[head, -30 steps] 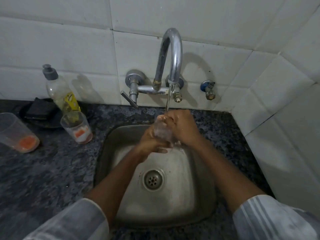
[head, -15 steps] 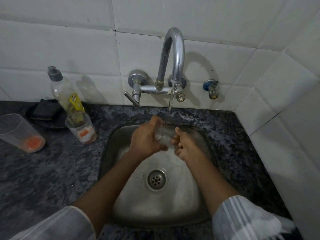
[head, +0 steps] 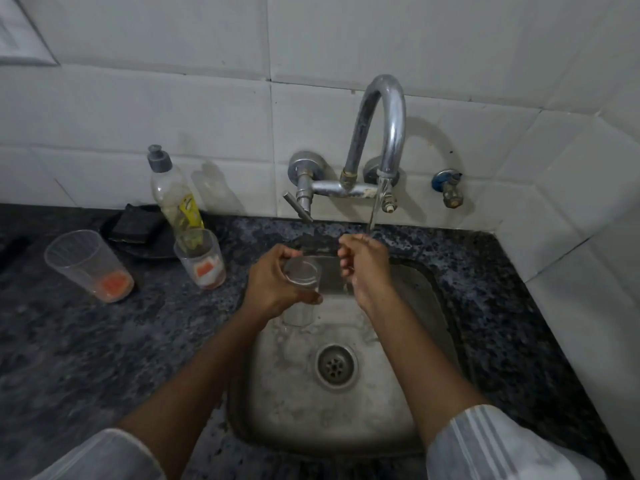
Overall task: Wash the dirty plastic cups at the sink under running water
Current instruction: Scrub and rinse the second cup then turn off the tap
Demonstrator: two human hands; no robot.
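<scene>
Three clear plastic cups were in sight. One clear cup was upright over the back of the steel sink, gripped by the left hand, fingers curled round its wall; it looked clean and see-through. Two dirty cups stood on the dark counter to the left, the far cup and the near cup, each with orange residue at the bottom. The right hand held nothing, fingers loosely curled under the thin stream from the single tap. One soap bottle stood behind the near cup.
</scene>
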